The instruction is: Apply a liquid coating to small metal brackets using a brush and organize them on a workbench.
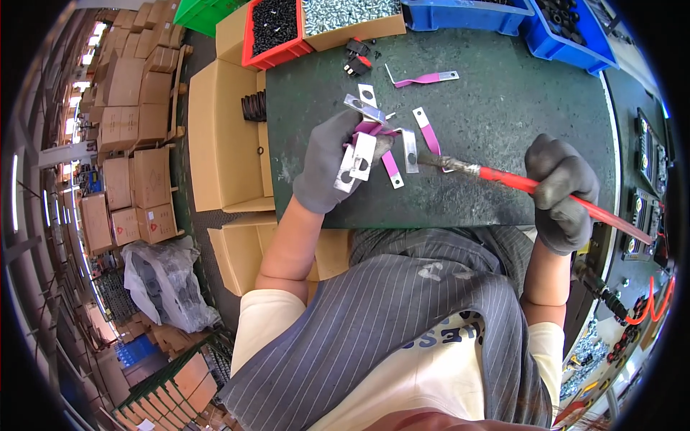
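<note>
My left hand, in a dark grey glove, is closed around a bundle of bent metal strips with pink sleeves; their bare, holed ends point several ways. My right hand, also gloved, grips a brush by its long red handle. The dark brush tip is beside the upright end of one strip, near the left hand; whether they touch I cannot tell. On the dark green table lie a loose pink-sleeved strip and, farther back, another bent strip. My fingers partly hide the bundle's middle.
Small black-and-red parts lie at the back of the table. Behind them stand a red bin of black pieces, a carton of silvery screws and blue bins. Open cardboard boxes adjoin the table's left side.
</note>
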